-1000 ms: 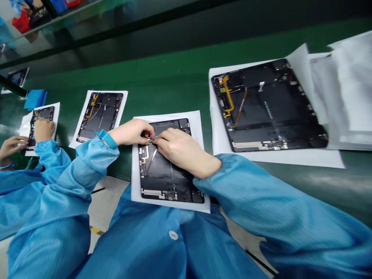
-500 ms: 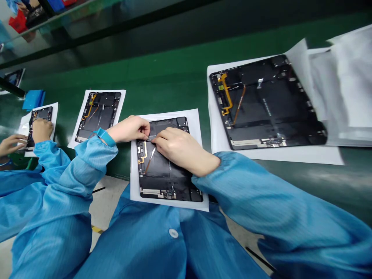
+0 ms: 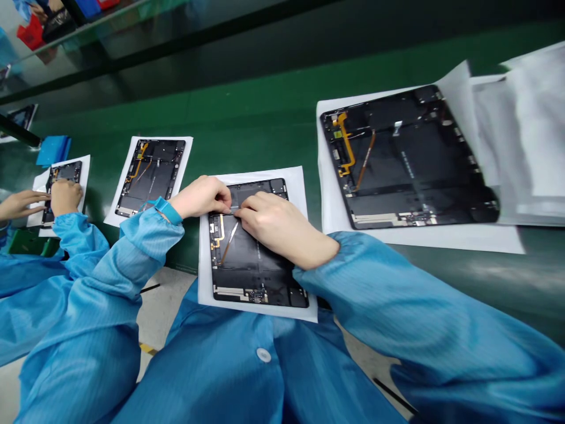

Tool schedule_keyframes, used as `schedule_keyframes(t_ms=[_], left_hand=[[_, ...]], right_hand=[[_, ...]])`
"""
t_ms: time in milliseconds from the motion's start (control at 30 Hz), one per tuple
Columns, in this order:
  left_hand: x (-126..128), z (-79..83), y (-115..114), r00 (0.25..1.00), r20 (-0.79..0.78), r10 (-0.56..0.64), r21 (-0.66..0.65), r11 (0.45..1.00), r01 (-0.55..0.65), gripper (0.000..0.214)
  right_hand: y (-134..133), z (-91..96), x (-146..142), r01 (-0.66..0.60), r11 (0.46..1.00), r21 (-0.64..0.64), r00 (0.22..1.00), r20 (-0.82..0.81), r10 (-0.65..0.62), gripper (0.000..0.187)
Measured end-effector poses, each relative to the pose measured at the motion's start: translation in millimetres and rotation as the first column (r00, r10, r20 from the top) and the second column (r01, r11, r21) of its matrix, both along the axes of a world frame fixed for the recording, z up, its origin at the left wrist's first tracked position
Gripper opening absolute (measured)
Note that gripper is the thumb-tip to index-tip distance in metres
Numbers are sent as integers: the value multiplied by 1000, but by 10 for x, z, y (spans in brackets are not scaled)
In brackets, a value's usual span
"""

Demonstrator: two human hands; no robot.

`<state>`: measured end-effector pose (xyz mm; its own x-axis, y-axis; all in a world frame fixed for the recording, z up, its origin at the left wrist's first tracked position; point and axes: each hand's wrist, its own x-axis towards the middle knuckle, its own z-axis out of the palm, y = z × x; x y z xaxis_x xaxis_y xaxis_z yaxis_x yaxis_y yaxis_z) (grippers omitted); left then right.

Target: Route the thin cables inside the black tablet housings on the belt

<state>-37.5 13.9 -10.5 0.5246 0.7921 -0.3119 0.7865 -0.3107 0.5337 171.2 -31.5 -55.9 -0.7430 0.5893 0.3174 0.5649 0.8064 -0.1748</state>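
Note:
An opened tablet (image 3: pixel 260 265) with dark insides lies on a white sheet (image 3: pixel 296 176) in front of me. My left hand (image 3: pixel 208 196), with a blue band at the wrist, reaches over the tablet's upper left part, fingers bent and pinched together. Opposite it, my right hand (image 3: pixel 276 225) rests over the upper middle, its thumb and forefinger closed near the left fingertips. Whatever the fingertips pinch is too small to make out. Just below them an orange-brown flex cable (image 3: pixel 229 244) runs slantwise across the tablet.
To the right another opened tablet (image 3: pixel 410 171) lies on white paper, beside white sleeves (image 3: pixel 538 135). A third tablet (image 3: pixel 152 174) lies to the left. Farther left, a co-worker's hands (image 3: pixel 65 196) are on a further tablet. A dark shelf edge spans the back of the green bench (image 3: pixel 256 129).
Both my hands have shifted slightly to the right along the tablet's upper part, fingers still pinched. The co-worker's other hand has moved up and closer to their tablet.

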Motion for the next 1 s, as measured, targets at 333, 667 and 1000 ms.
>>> schedule_keyframes(t_ms=[333, 667, 1000], left_hand=[[60, 63, -15, 991, -129, -22, 24, 999, 25, 5], [73, 208, -131, 969, -245, -14, 116, 992, 43, 15], [-231, 55, -602, 905, -417, -82, 462, 838, 289, 26]], right_hand=[[7, -7, 1, 4, 1000, -30, 1000, -9, -4, 24], [22, -77, 39, 15, 997, -71, 988, -152, -25, 24], [6, -113, 41, 5, 999, -44, 973, -230, -15, 24]])
